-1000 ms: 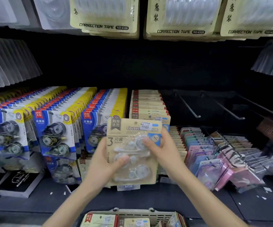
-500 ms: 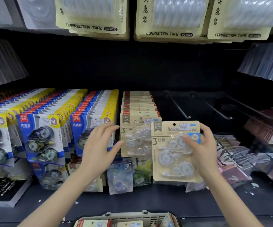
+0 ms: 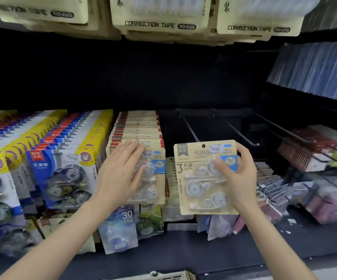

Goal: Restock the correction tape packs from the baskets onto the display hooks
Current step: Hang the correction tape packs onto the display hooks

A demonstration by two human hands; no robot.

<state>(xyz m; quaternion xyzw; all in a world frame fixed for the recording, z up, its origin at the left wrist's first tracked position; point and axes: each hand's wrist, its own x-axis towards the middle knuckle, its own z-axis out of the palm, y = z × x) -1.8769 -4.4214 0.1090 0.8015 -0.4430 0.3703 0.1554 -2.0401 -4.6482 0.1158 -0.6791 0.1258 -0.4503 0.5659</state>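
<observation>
My left hand (image 3: pixel 121 174) half hid the hung pack (image 3: pixel 157 186); my right hand (image 3: pixel 239 178), the held pack (image 3: pixel 193 190)'s edge. The basket (image 3: pixel 163 275) was cropped below.

Tape pack (image 3: pixel 200 190) in right hand (image 3: pixel 237 178)

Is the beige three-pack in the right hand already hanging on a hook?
No, the right hand holds the correction tape pack short of the bare hook, its hang hole showing empty.
</observation>
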